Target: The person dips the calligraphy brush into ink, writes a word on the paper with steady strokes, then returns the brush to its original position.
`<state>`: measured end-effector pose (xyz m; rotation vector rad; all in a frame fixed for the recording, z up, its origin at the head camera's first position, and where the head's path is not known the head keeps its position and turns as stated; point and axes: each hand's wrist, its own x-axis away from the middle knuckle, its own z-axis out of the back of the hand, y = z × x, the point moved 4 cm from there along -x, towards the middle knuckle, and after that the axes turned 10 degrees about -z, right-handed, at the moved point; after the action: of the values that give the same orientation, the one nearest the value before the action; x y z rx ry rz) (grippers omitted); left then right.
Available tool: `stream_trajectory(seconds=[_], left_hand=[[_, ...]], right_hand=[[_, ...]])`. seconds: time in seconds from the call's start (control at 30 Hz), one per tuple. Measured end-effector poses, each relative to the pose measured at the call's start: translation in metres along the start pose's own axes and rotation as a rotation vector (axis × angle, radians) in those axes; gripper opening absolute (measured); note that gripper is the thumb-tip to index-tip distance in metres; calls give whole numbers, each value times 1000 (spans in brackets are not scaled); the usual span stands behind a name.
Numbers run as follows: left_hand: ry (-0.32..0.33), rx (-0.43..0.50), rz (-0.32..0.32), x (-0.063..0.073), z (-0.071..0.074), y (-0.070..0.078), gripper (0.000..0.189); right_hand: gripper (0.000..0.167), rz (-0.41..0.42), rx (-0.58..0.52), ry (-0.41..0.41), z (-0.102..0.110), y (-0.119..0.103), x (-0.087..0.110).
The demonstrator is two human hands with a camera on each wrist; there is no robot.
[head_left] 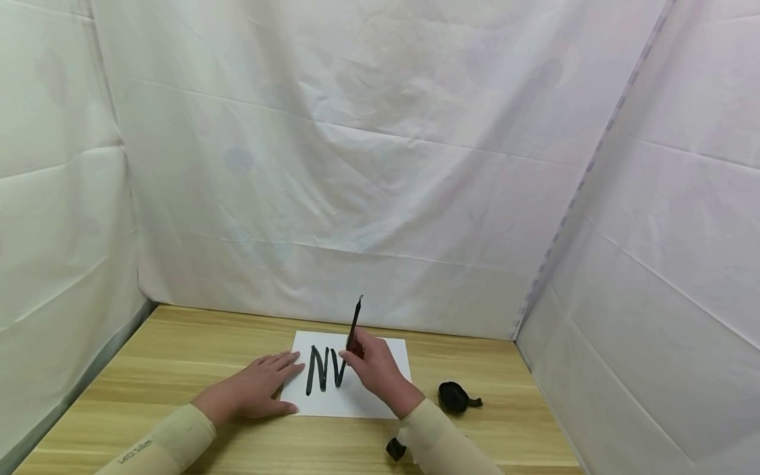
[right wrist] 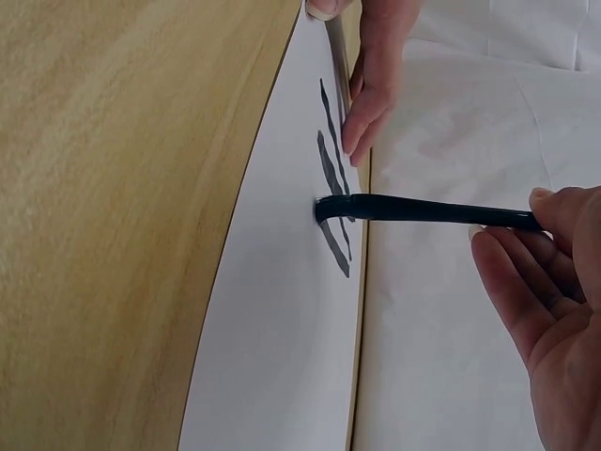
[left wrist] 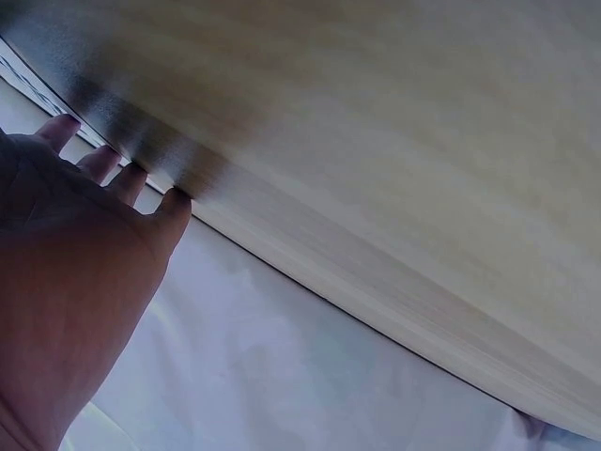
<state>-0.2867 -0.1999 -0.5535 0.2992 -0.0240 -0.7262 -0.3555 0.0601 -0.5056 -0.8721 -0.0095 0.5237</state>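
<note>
A white sheet of paper (head_left: 356, 406) lies on the wooden table with thick black strokes (head_left: 317, 369) shaped like an N and, beside it, a V-like mark. My right hand (head_left: 380, 366) pinches a dark ink brush (head_left: 355, 320) by its handle between thumb and fingers, a small loop at its top end. In the right wrist view the bristles of the brush (right wrist: 423, 209) bend against the paper (right wrist: 272, 282) at the strokes. My left hand (head_left: 261, 386) rests on the paper's left edge, fingers spread and straight, thumb near the lower corner.
Right of the paper sits a round black dish (head_left: 454, 397) with a short handle. A small black object (head_left: 396, 449) lies by my right forearm at the table's (head_left: 178, 343) front. White cloth (head_left: 356, 165) hangs behind and on both sides.
</note>
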Motion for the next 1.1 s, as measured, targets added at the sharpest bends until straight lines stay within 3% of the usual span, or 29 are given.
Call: stream_trajectory(seconds=[1.1], left_hand=[[7, -14, 1, -1, -2, -1, 96]], right_hand=[[13, -20, -38, 0, 1, 5, -1]])
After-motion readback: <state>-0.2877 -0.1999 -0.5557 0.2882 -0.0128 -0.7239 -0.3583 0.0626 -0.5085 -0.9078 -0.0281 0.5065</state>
